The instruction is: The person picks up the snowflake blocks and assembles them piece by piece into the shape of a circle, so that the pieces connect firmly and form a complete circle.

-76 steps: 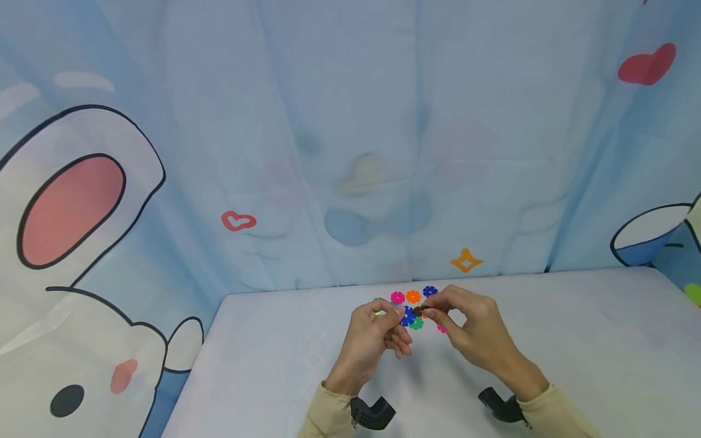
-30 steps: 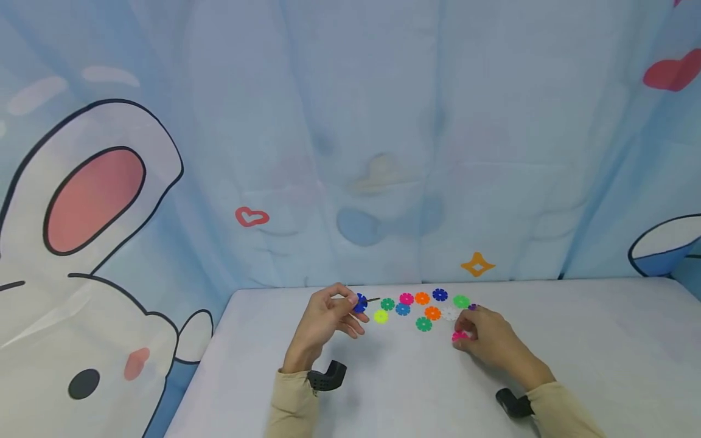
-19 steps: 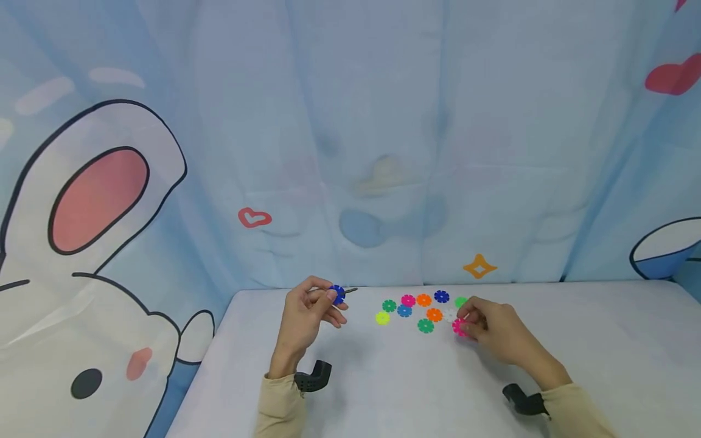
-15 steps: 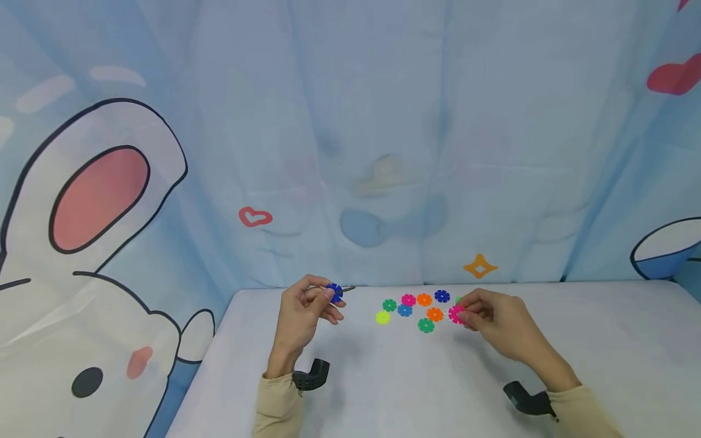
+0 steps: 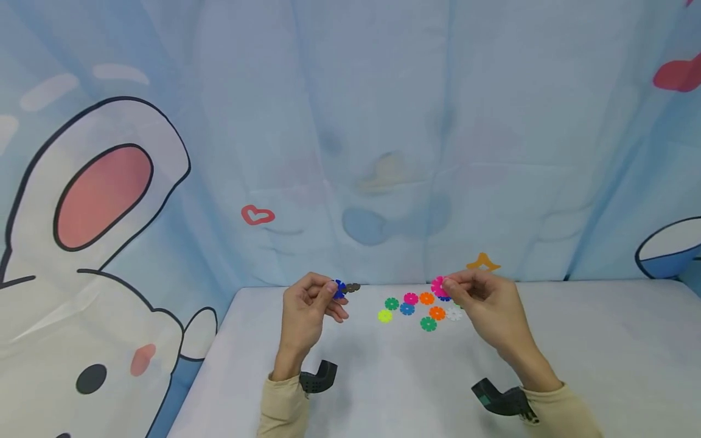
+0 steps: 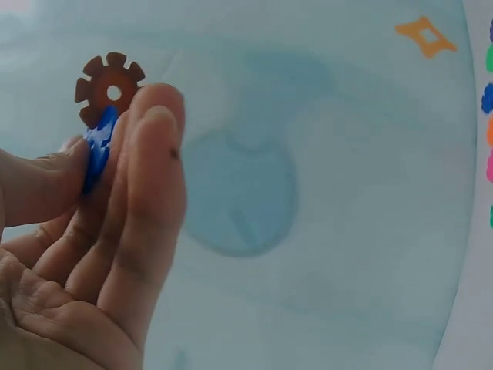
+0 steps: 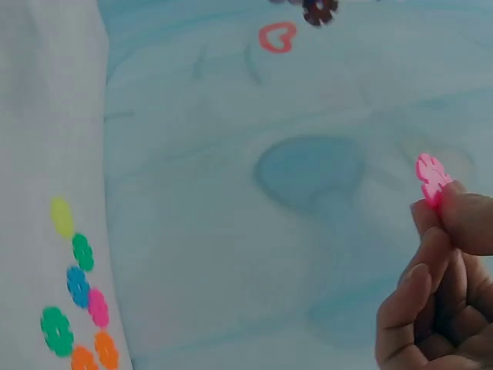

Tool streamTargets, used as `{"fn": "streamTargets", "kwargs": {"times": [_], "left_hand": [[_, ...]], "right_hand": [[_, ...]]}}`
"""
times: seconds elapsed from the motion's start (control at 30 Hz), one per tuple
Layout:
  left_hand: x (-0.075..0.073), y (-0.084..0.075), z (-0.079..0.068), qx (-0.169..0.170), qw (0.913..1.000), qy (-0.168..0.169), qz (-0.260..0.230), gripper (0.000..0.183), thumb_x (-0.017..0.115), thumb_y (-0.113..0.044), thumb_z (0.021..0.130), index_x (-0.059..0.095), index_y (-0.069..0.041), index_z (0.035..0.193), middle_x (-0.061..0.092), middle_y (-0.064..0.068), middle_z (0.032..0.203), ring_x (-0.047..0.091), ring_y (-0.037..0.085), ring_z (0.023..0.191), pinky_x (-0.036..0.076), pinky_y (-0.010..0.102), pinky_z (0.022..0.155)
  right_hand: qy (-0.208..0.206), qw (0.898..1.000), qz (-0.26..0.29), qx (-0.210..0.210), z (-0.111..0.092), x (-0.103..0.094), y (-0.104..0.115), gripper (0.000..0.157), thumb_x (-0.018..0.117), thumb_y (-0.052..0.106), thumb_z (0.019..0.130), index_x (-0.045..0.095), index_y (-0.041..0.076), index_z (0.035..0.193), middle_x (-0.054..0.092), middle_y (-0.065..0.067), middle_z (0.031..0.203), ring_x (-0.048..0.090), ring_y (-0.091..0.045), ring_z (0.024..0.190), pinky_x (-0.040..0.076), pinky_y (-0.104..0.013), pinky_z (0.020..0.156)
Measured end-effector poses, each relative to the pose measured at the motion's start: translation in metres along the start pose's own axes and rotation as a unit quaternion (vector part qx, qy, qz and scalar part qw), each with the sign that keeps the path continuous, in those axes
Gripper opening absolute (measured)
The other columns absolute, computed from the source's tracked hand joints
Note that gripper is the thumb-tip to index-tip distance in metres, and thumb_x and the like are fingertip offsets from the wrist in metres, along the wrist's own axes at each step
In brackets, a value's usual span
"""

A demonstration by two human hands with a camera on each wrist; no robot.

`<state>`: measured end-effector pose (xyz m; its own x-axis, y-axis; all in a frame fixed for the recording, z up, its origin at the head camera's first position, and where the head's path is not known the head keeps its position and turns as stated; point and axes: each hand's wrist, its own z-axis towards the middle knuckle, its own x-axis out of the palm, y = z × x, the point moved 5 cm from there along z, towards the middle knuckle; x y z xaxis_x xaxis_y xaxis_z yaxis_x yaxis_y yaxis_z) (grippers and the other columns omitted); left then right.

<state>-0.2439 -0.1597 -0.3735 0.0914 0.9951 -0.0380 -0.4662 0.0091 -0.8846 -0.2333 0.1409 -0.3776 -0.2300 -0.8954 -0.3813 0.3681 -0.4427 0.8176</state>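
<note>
Left hand (image 5: 303, 316): the blue disc (image 5: 339, 289) is pinched between thumb and fingers.
Right hand (image 5: 495, 310): the pink disc (image 5: 439, 286) is pinched at its near edge by thumb and forefinger; the other fingers are curled.
Brown disc (image 5: 353, 288): it is carried at the blue disc's edge, on the side toward the right hand, and is touched by no finger that can be seen.
Blue to brown: the two are set at an angle, blue nearly edge-on and brown face-on in the left wrist view; a slot joint is suggested, but its depth cannot be told.
Long axis: the joined pair is pointed from the left fingertips toward the pink disc.
Gap: brown and pink are held well apart at about one height in the head view; brown is nearer the left hand.
Loose discs: yellow (image 5: 385, 316), green (image 5: 429, 323), white (image 5: 454, 312) and others are scattered flat between the hands.
Table (image 5: 372, 377): covered in white.
Curtain (image 5: 306, 140): pale blue, cartoon-printed, hung behind the table.
</note>
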Motion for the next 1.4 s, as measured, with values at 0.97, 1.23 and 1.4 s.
{"fn": "streamTargets", "kwargs": {"times": [0.97, 1.23, 1.4], "left_hand": [[0.055, -0.020, -0.014, 0.075, 0.9965, 0.037, 0.006, 0.010, 0.063, -0.002, 0.105, 0.063, 0.008, 0.102, 0.073, 0.030, 0.080, 0.069, 0.031, 0.050, 0.062, 0.038, 0.049], [0.058, -0.029, -0.016, 0.173, 0.9839, 0.043, 0.016, 0.005, 0.061, 0.006, 0.103, 0.064, 0.007, 0.099, 0.073, 0.026, 0.073, 0.070, 0.023, 0.047, 0.060, 0.031, 0.046], [0.060, -0.031, -0.016, 0.187, 0.9811, 0.049, -0.011, 0.005, 0.058, 0.011, 0.102, 0.062, 0.008, 0.101, 0.071, 0.028, 0.070, 0.071, 0.026, 0.048, 0.060, 0.033, 0.046]], "right_hand": [[0.000, 0.990, 0.032, -0.140, -0.015, 0.027, 0.043, 0.015, 0.078, -0.002, 0.092, 0.074, 0.009, 0.101, 0.067, 0.009, 0.078, 0.059, -0.007, 0.071, 0.048, -0.018, 0.067], [0.006, 0.983, 0.054, -0.176, -0.017, 0.025, 0.047, 0.023, 0.079, -0.006, 0.090, 0.073, 0.013, 0.099, 0.063, 0.009, 0.076, 0.056, -0.006, 0.069, 0.044, -0.022, 0.063], [0.020, 0.981, 0.078, -0.178, -0.017, 0.023, 0.047, 0.024, 0.075, -0.010, 0.092, 0.072, 0.011, 0.103, 0.064, 0.007, 0.082, 0.058, -0.008, 0.073, 0.048, -0.021, 0.067]]}}
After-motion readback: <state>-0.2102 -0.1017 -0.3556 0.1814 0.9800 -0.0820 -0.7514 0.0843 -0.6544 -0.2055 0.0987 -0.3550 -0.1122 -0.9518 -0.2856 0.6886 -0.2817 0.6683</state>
